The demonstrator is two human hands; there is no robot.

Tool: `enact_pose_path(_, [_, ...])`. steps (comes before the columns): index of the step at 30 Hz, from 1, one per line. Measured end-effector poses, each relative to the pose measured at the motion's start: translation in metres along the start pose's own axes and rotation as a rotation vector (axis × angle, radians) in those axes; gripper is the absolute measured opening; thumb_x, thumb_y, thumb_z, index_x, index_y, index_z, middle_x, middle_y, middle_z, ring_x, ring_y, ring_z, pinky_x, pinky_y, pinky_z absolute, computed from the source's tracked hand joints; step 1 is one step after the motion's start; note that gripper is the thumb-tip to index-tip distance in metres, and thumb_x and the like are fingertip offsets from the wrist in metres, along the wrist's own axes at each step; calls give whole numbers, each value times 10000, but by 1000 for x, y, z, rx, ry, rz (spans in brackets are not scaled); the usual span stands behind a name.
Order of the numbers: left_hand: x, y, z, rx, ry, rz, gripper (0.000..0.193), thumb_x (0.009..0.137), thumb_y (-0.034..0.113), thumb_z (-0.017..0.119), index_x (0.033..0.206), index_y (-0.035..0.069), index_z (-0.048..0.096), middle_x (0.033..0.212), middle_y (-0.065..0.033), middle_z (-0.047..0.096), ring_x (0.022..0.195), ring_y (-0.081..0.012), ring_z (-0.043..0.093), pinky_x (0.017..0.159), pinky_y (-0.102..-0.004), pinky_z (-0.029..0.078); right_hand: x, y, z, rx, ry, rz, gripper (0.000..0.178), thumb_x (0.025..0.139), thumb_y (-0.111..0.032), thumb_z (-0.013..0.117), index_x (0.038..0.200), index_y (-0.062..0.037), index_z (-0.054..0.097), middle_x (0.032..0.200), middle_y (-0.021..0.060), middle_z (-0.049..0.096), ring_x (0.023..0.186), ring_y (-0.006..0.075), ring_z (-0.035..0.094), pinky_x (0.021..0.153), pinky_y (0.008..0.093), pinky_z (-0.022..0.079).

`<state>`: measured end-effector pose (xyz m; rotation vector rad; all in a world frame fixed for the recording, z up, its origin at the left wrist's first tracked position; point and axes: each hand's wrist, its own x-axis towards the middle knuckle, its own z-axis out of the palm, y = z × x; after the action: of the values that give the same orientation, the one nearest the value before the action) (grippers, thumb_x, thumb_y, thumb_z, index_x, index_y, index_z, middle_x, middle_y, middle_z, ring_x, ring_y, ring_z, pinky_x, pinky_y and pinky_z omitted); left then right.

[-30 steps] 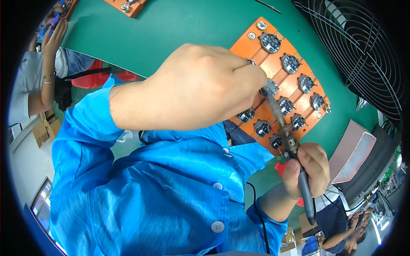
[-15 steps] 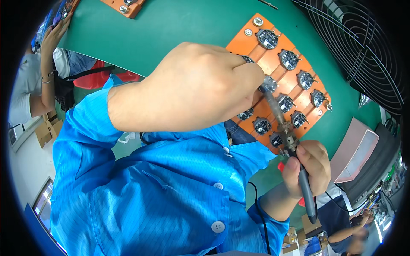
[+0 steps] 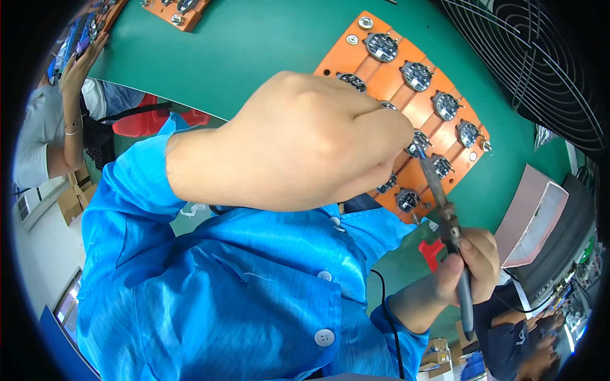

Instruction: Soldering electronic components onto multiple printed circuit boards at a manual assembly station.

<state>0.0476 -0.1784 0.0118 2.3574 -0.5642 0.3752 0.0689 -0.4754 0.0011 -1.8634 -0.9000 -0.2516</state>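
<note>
My right hand (image 3: 471, 267) grips a soldering iron (image 3: 464, 289) by its dark grey handle. Its tip meets a small round circuit board (image 3: 416, 144) seated in an orange fixture plate (image 3: 401, 58). Several similar round boards with metal pins sit in rows on this plate. Over the plate's near left part, my left hand (image 3: 305, 136) is closed, knuckles up, with its fingertips beside the same board. What those fingers pinch is hidden behind the hand, which also covers some boards.
Beneath the plate lies a green table mat (image 3: 254, 38). A wire-guarded fan (image 3: 530, 57) stands at the far right, near a pinkish box (image 3: 530, 216). Another orange plate (image 3: 181, 19) lies at the far left. A co-worker's arm (image 3: 73, 95) rests at the left table edge.
Both hands have moved right, and the iron's tip has passed from one round board to the neighbouring one. In the picture, the orange plate has shifted slightly up and left.
</note>
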Motion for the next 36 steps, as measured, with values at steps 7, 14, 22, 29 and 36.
enact_pose_path(7, [4, 3, 6, 126, -66, -33, 198, 778, 25, 766, 961, 65, 703, 688, -52, 654, 562, -213, 643, 507, -328, 509, -3, 9, 5, -4, -10, 7, 259, 839, -155, 795, 867, 64, 659, 778, 181, 671, 603, 284, 643, 540, 338, 520])
enact_pose_path(14, [7, 7, 9, 146, -79, -42, 193, 784, 45, 768, 962, 75, 698, 665, -47, 629, 553, -220, 630, 503, -341, 502, -1, 9, 4, 9, -21, -4, 263, 837, -154, 805, 869, 66, 662, 775, 181, 670, 603, 285, 646, 541, 336, 524])
enact_pose_path(22, [8, 5, 9, 167, -124, -60, 176, 785, 56, 762, 946, 79, 696, 656, -54, 628, 565, -234, 641, 501, -358, 509, -2, 9, 3, 8, -33, 3, 271, 838, -164, 806, 888, 63, 666, 768, 179, 668, 608, 289, 650, 548, 339, 530])
enact_pose_path(29, [6, 4, 6, 173, -160, -73, 173, 768, 35, 761, 925, 77, 701, 681, -45, 654, 574, -219, 648, 507, -338, 513, 1, 7, 2, 8, -53, 1, 275, 844, -176, 799, 889, 58, 660, 769, 181, 668, 605, 288, 646, 542, 341, 524])
enact_pose_path(36, [-5, -5, -9, 76, 3, -89, 195, 759, -27, 749, 927, 64, 712, 697, -38, 660, 550, -180, 626, 498, -298, 488, 3, -1, 4, -35, -17, 26, 307, 863, -227, 802, 870, 37, 646, 739, 169, 653, 587, 286, 632, 546, 356, 516])
